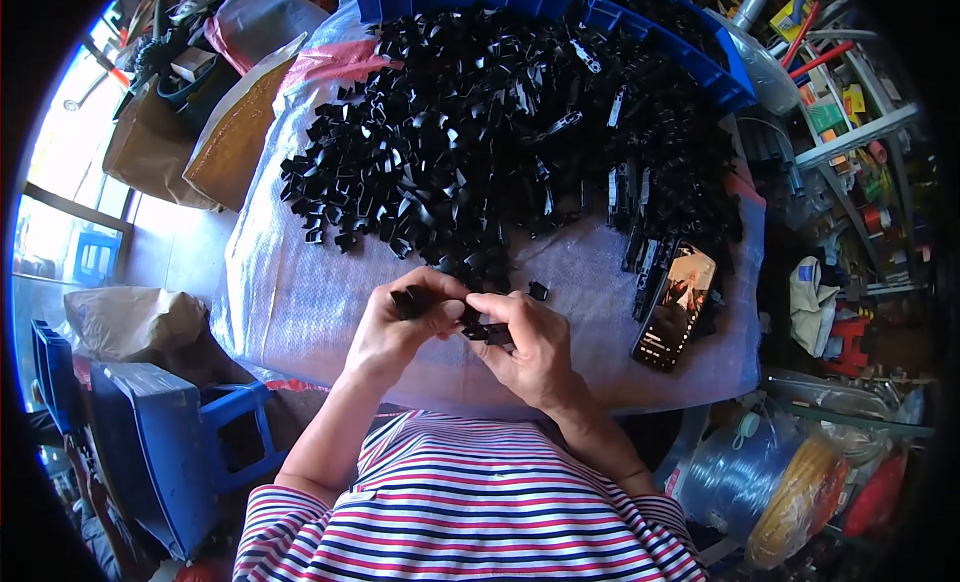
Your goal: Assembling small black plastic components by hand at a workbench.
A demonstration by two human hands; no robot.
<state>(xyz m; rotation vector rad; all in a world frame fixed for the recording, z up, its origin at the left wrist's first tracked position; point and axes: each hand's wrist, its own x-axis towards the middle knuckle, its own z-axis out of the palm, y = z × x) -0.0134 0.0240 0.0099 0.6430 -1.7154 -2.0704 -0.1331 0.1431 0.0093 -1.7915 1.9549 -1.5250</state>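
Pale woven-plastic sack (310, 307) spreads below; left hand (388, 334) and right hand (537, 350) sit together, clamped on small black plastic parts (488, 333); angular, faintly glossy.

Place: a small workshop or crowded storeroom, as I am reading it remotely. Evidence I am listing: black plastic parts (430, 152), lying heaped on white woven sheeting (300, 302); blue crates (172, 452), standing around; metal shelving (860, 136), holding jumbled goods; wrapped coils (735, 472), sitting at right.
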